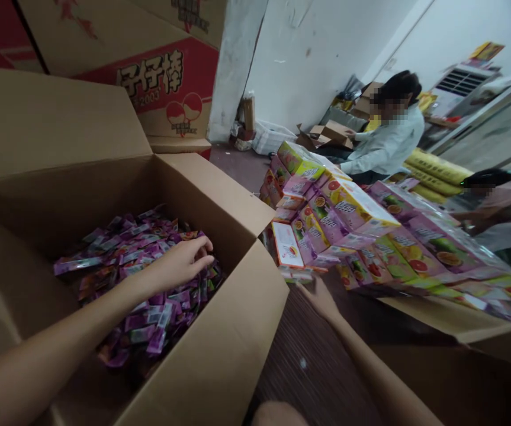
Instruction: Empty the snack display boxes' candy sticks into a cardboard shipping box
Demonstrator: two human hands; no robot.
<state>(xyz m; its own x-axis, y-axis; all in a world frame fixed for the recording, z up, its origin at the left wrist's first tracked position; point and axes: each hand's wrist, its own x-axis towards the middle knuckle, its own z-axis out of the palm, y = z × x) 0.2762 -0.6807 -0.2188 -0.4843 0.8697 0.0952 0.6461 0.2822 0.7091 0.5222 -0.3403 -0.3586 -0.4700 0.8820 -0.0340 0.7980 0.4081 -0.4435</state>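
Note:
My left hand is inside a large open cardboard box, just over a heap of small purple wrapped packets. Its fingers are loosely bent and a little apart, and nothing shows between them. Outside the box, my right hand reaches low toward a stack of printed fruit cartons. The fingers there are spread and hold nothing that I can see. Close to its fingertips lies a carton with a white panel; whether they touch is unclear.
Big printed cartons rise behind the box. Another open cardboard box stands at the lower right. Beyond the stack, one person sits by opened boxes; a second person is at the right edge. A white crate sits by the wall.

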